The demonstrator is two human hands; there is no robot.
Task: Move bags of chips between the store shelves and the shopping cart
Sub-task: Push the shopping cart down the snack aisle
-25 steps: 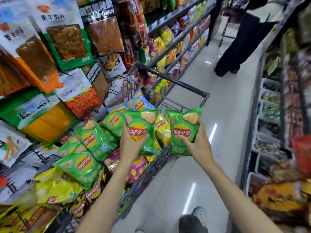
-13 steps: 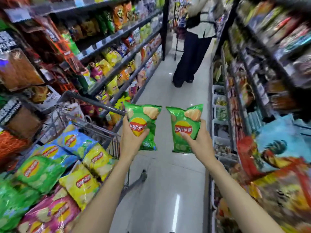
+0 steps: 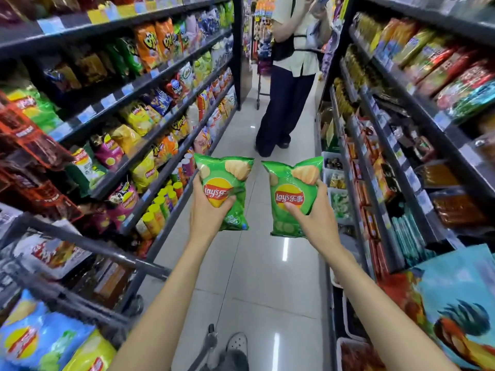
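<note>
In hands: two green bags (image 3: 224,192) (upright)

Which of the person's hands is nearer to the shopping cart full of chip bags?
The left. The left hand, gripping a green chip bag, is over the aisle just right of the shopping cart. The right hand, gripping the other green bag, is farther right, by the opposite shelves.
</note>
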